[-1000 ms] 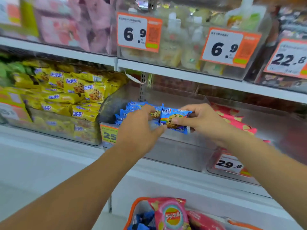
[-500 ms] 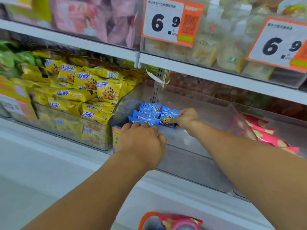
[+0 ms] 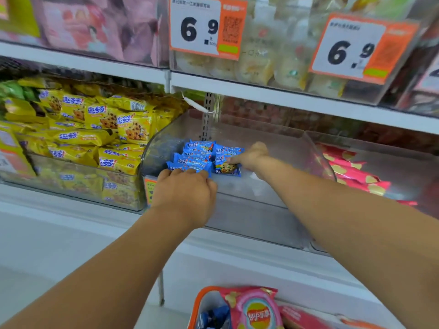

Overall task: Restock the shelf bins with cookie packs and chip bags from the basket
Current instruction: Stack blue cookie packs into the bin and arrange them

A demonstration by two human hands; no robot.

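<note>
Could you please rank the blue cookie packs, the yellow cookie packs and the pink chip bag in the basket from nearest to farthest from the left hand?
1. Blue cookie packs, at the left hand's fingertips.
2. Yellow cookie packs, left bin.
3. Pink chip bag, bottom.

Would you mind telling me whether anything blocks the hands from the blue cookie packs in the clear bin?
Nothing visible does: the left hand and right hand already touch the blue cookie packs inside the clear plastic bin.

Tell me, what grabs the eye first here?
Two bare hands, the left hand and right hand, reach into a clear middle bin, touching blue cookie packs. Left of it sits a heap of yellow cookie packs; big 6.9 price tags hang above.
</note>
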